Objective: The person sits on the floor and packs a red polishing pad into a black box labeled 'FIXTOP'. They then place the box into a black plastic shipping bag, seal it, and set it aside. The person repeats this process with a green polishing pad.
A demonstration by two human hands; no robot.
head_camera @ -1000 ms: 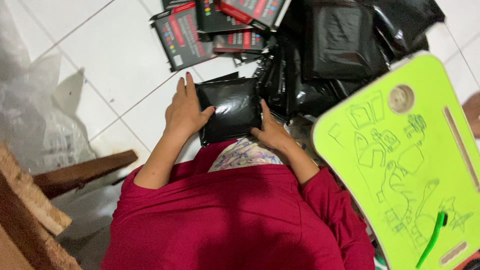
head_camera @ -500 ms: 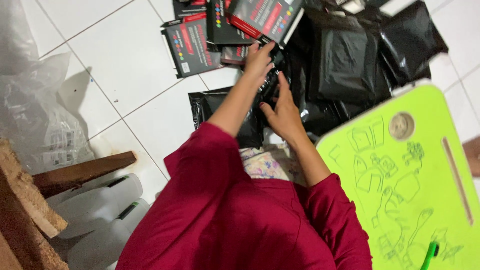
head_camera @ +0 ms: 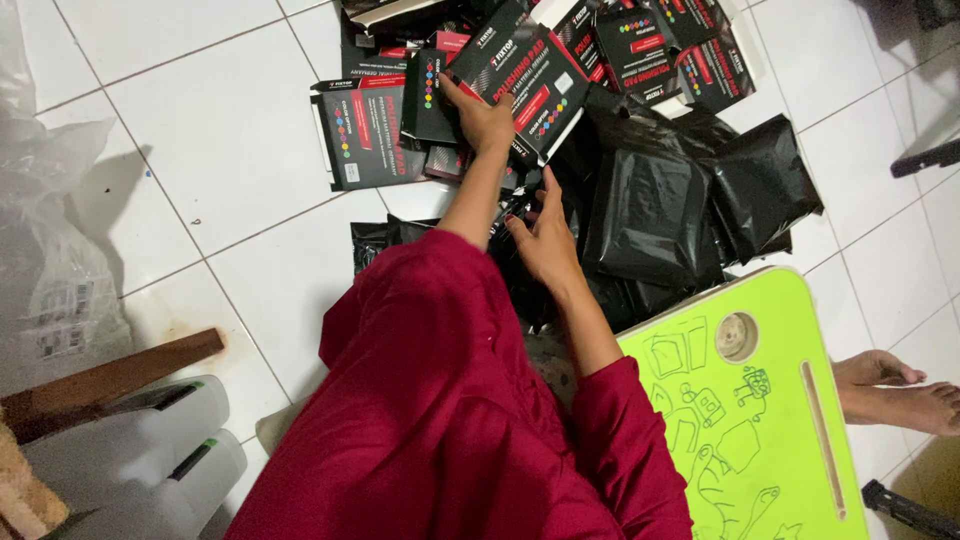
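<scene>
While the left hand is closing on a flat black carton with red and coloured print at the top of the heap, the right hand is lying open on the black plastic mailer bags below it. Several bags are lying filled, suggesting packing is partly done; many similar cartons are waiting unbagged on the white tiled floor. A lime-green lap desk with doodles is sitting to the right.
</scene>
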